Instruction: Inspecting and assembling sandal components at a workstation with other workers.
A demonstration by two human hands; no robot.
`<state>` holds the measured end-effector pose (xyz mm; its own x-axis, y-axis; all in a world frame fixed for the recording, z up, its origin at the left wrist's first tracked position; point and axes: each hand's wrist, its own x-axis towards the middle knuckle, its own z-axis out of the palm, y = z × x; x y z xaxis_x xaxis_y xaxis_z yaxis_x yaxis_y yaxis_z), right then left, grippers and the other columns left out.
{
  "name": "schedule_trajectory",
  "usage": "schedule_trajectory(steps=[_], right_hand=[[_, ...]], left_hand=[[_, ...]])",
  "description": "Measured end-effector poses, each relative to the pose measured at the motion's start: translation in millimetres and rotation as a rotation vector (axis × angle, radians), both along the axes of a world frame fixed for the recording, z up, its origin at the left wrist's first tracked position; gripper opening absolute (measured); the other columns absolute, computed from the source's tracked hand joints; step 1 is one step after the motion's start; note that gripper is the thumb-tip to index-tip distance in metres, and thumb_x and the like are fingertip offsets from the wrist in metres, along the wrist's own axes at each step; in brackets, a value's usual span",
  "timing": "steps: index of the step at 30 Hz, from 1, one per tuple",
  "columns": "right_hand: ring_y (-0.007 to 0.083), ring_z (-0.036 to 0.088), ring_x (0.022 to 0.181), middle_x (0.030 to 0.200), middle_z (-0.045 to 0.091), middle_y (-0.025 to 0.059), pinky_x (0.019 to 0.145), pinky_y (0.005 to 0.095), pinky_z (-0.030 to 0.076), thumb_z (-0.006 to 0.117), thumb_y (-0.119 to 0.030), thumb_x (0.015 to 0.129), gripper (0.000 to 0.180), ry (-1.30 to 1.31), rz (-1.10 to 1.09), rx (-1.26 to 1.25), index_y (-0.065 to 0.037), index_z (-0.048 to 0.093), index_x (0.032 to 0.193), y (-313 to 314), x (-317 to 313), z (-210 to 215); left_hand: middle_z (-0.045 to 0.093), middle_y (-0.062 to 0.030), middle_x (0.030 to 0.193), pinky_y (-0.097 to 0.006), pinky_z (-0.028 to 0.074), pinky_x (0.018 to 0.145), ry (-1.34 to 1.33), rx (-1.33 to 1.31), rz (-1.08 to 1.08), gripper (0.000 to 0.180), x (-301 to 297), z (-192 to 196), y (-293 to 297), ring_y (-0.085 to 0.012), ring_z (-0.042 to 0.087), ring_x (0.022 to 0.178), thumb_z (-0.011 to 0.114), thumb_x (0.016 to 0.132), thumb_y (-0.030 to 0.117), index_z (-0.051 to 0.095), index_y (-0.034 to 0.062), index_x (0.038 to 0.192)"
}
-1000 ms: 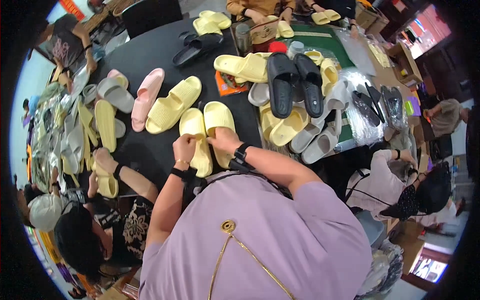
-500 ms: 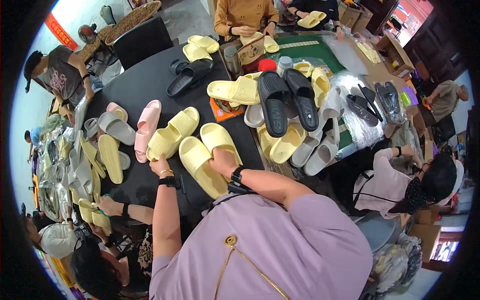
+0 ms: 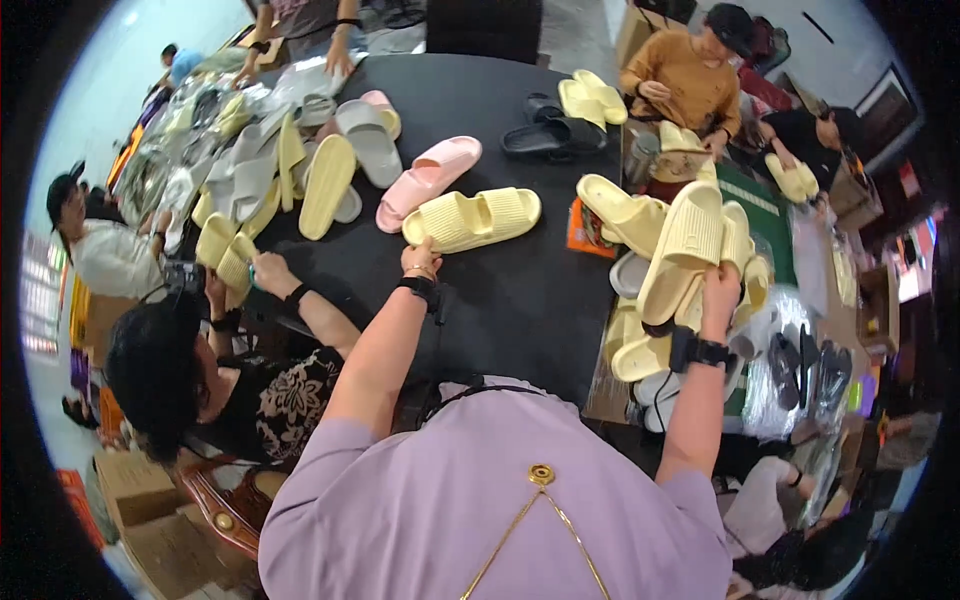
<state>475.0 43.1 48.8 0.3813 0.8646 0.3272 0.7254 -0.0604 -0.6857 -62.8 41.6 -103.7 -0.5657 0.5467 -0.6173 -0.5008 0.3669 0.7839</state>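
- Print shows on a flat orange packet [image 3: 579, 236] beside the slipper pile and on a brown-and-red pouch [image 3: 682, 166] farther back; the lettering on both is too small to tell.
- A person's left hand [image 3: 421, 260] clamps the near-left end of a pale-yellow, rib-strapped foam-like slide [image 3: 475, 221] lying on a smooth black tabletop [image 3: 510, 325], thumb over its edge and the other fingers largely hidden (whether a second slipper is nested in it, one cannot tell).
- The right hand [image 3: 722, 290] grips a pale-yellow pair of ribbed slides [image 3: 688, 240] above the pile at the table's right side, fingers closed on them and fingertips partly out of sight.
- A pale-pink open-toed slide [image 3: 428, 185] lies just beyond the slipper at the left hand, with a light-grey slide [image 3: 370, 145] farther left and a black slide [image 3: 553, 138] toward the far edge.
- At left, heaped clear plastic bags [image 3: 165, 150] lie beside loose grey and yellow slippers.
- At right, dark slippers [image 3: 784, 370] lie in or on shiny clear plastic, which of the two being unclear; near them stands a brown cardboard carton [image 3: 880, 290], its contents hard to make out.
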Motion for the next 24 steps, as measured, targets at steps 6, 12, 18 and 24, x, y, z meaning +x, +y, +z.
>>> schedule_trajectory(steps=[6,12,18,24], right_hand=[[0.0141,0.057,0.081,0.090,0.061,0.0089,0.077,0.0264,0.045,0.056,-0.012,0.086,0.028,0.207,-0.014,0.030,0.004,0.057,0.109,-29,-49,8],[0.0090,0.054,0.064,0.081,0.060,0.0041,0.052,0.0204,0.044,0.054,-0.017,0.091,0.025,0.553,0.444,-0.265,0.002,0.058,0.107,-54,-132,-42],[0.0142,0.054,0.077,0.099,0.057,0.0053,0.060,0.0307,0.047,0.053,-0.032,0.093,0.035,1.120,0.389,-0.554,-0.004,0.051,0.115,-68,-191,-62],[0.0147,0.056,0.074,0.096,0.059,0.0052,0.062,0.0299,0.045,0.048,-0.033,0.096,0.029,1.087,0.485,-0.547,-0.007,0.052,0.109,-56,-185,-76]], left_hand=[[0.061,-0.0073,0.071,-0.025,0.043,0.043,-0.028,0.177,0.015,0.011,10,29,-33,-0.0129,0.054,0.049,0.055,0.089,0.015,0.053,0.0036,0.091],[0.062,-0.0069,0.069,-0.025,0.042,0.045,-0.111,0.244,-0.109,0.010,30,43,-71,-0.0129,0.052,0.048,0.055,0.088,0.012,0.056,0.0040,0.093],[0.060,-0.0029,0.077,-0.026,0.046,0.057,-0.099,0.291,-0.321,0.010,53,76,-114,-0.0105,0.054,0.062,0.056,0.088,0.015,0.056,0.0063,0.094],[0.059,-0.0030,0.082,-0.026,0.048,0.059,0.021,0.245,-0.359,0.017,46,92,-127,-0.0100,0.055,0.067,0.054,0.089,0.017,0.055,0.0043,0.101]])
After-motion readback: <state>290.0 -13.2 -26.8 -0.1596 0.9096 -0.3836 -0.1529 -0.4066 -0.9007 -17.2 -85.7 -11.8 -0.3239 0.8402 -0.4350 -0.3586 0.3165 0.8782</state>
